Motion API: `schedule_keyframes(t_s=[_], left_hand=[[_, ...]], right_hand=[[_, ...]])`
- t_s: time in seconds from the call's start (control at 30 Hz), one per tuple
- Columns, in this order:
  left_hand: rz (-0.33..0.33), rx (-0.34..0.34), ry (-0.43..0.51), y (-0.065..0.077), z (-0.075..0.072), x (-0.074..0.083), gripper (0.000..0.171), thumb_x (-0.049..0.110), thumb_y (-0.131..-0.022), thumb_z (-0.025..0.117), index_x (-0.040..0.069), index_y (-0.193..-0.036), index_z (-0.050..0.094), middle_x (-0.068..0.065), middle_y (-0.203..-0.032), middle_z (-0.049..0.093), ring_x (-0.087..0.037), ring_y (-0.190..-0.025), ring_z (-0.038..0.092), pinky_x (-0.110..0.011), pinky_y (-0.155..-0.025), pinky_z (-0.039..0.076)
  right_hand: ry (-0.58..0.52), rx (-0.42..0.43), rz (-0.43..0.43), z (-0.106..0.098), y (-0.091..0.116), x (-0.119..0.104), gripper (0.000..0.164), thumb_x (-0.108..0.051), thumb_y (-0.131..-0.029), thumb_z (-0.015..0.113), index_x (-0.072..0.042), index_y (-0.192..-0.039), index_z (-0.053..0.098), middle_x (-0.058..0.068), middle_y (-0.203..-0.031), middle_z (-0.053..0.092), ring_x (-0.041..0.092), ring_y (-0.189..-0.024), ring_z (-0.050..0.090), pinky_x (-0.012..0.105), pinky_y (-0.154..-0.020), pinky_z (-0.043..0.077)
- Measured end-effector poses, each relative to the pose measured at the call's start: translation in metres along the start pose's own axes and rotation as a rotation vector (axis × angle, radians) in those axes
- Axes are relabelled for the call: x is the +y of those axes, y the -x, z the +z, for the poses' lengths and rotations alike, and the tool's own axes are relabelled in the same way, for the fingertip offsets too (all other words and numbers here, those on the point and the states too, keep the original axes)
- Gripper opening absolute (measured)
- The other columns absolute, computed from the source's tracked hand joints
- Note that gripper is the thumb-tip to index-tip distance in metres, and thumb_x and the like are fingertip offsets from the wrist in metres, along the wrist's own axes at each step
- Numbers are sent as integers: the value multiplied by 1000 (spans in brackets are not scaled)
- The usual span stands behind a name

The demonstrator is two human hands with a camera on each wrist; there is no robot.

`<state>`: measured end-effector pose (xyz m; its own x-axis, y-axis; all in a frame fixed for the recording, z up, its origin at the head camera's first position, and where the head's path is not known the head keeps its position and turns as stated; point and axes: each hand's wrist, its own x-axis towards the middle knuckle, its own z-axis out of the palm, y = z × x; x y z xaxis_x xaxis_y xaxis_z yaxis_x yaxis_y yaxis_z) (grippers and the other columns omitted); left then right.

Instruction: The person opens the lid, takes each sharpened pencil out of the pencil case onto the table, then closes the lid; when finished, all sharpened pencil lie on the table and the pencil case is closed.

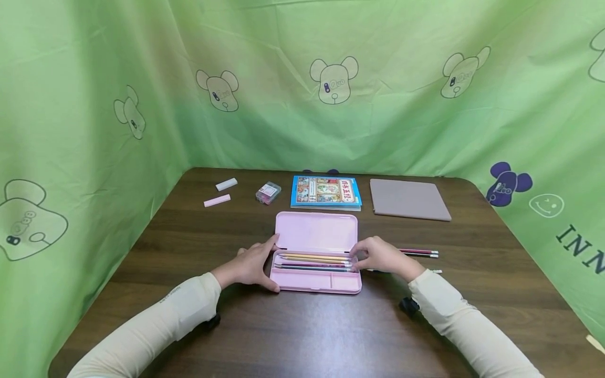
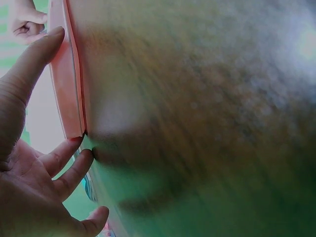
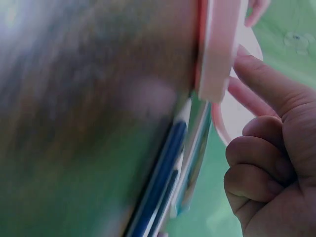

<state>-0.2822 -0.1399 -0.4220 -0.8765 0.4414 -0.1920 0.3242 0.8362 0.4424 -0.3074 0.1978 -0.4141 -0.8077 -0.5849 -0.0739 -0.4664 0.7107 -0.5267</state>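
Observation:
A pink pencil case (image 1: 307,284) lies with its lid (image 1: 316,231) raised back. Several pencils (image 1: 314,257) rest lengthwise in its rear compartment. My left hand (image 1: 250,262) is spread at the case's left end, thumb against the front corner and index finger near the hinge. In the left wrist view the straight fingers (image 2: 69,173) reach the end wall. At the right end, my right hand (image 1: 380,254) has thumb and index finger at the pencil ends, other fingers curled in the right wrist view. I cannot tell whether its hidden fingertips pinch a pencil.
More pencils (image 1: 420,253) lie right of the case, partly behind my right hand. Behind the case are a blue picture book (image 1: 326,191), a grey flat notebook (image 1: 408,199) and a small clear box (image 1: 268,192). A white block (image 1: 226,184) and pink strip (image 1: 217,200) lie back left.

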Motion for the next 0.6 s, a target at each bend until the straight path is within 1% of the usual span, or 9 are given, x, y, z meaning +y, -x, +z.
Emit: schedule_keyframes(t_s=[0.03,0.07,0.13,0.3,0.33,0.5,0.6], left_hand=[[1,1,-2,0,0,0,125,52,-56,83,13,-149,10,2,-142,44,-24,-128,37,-48,-87,30],[3,3,-4,0,0,0,125,52,-56,83,13,-149,10,2,-141,44,-24,-128,37,-48,-87,30],[7,7,-5,0,0,-1,125,52,-56,83,12,-149,10,2,-141,45,-24,-127,38,-47,-86,30],[12,15,-5,0,-1,-1,125,52,-56,84,12,-149,11,3,-140,46,-24,-126,39,-49,-87,30],[14,17,-8,-1,-1,-1,125,52,-56,84,12,-149,11,3,-139,47,-24,-126,39,-49,-87,30],[31,21,-7,-2,-1,-1,125,51,-56,84,12,-149,11,2,-139,48,-24,-126,40,-50,-87,30],[30,18,-3,-2,-1,-2,125,50,-56,84,12,-149,10,2,-138,48,-24,-126,39,-50,-88,30]], right_hand=[[2,-20,4,1,-2,-2,27,-23,-75,76,-9,-97,72,2,-85,69,7,-62,47,22,-57,42],[16,-34,5,2,-3,-3,28,-23,-75,76,-8,-98,72,2,-88,70,7,-64,50,21,-58,43],[36,-58,20,3,-6,-6,29,-23,-76,76,-9,-101,72,3,-86,70,8,-62,50,22,-57,43],[122,-78,8,3,-12,-11,27,-24,-75,76,-10,-98,73,1,-84,70,8,-64,50,23,-59,44],[135,-80,-5,3,-13,-12,27,-25,-75,76,-9,-96,73,0,-86,70,8,-66,51,23,-61,44],[135,-102,-14,4,-15,-11,21,-24,-76,76,-9,-91,73,-3,-79,68,8,-64,50,23,-60,44],[117,-108,-39,4,-16,-10,19,-23,-76,75,-9,-88,72,-5,-76,66,7,-63,49,22,-59,43]])
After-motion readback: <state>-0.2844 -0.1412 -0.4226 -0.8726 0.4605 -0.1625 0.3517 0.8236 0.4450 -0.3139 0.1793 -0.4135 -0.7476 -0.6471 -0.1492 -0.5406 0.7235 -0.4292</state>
